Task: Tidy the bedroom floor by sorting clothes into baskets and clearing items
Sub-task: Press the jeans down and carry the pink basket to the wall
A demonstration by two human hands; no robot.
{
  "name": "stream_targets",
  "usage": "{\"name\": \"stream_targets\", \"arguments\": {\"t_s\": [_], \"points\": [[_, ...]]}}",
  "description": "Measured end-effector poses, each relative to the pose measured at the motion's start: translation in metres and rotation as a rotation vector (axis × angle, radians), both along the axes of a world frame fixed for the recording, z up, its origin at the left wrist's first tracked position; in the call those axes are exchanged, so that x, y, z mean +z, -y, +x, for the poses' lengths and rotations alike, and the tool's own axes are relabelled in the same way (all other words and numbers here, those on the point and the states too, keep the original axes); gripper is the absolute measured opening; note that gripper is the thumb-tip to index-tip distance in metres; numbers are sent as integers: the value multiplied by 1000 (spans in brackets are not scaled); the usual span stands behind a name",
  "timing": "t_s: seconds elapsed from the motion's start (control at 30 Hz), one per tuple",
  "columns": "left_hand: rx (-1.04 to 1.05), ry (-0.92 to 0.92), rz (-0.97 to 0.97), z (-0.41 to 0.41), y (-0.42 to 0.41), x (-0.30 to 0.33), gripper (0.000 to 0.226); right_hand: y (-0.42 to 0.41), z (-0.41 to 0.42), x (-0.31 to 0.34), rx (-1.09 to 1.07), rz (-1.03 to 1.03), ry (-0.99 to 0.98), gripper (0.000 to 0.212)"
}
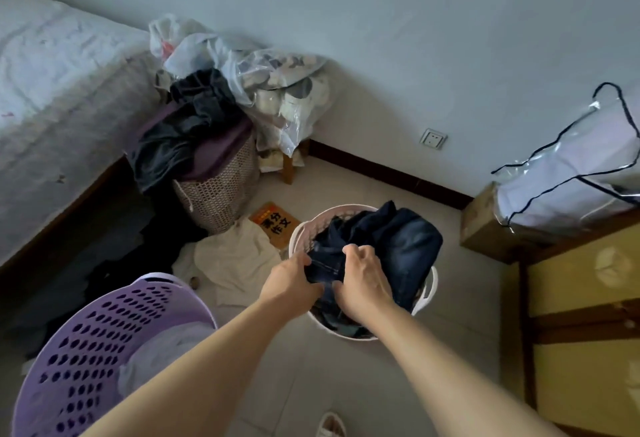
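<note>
Both forearms reach forward from the bottom edge. Left hand (294, 279) and right hand (363, 280) sit side by side, fingers curled into a fold of dark jeans (408, 246), gripping it. Jeans heaped in white basket (299, 228) on the floor (467, 298), spilling over its far rim. Purple basket (90, 343) at lower left, pale cloth inside. White garment (235, 256) crumpled on floor between the two baskets, orange book (273, 221) just behind it. Woven hamper (221, 190) beside bed (52, 107), dark clothes (187, 131) draped over it.
</note>
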State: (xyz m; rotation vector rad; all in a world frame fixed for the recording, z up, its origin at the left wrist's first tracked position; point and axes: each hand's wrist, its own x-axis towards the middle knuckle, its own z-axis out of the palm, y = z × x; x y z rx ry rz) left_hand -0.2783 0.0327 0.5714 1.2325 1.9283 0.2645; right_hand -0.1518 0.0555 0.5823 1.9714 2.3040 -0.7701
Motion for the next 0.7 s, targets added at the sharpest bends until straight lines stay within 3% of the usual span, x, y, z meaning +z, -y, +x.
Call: {"name": "stream_targets", "arguments": {"t_s": [0.4, 0.7], "points": [[-143, 40, -86, 55, -105, -73, 64, -83, 87, -68, -198, -120, 48, 46], [-310, -12, -132, 74, -189, -153, 78, -155, 102, -146, -332, -201, 98, 64]]}}
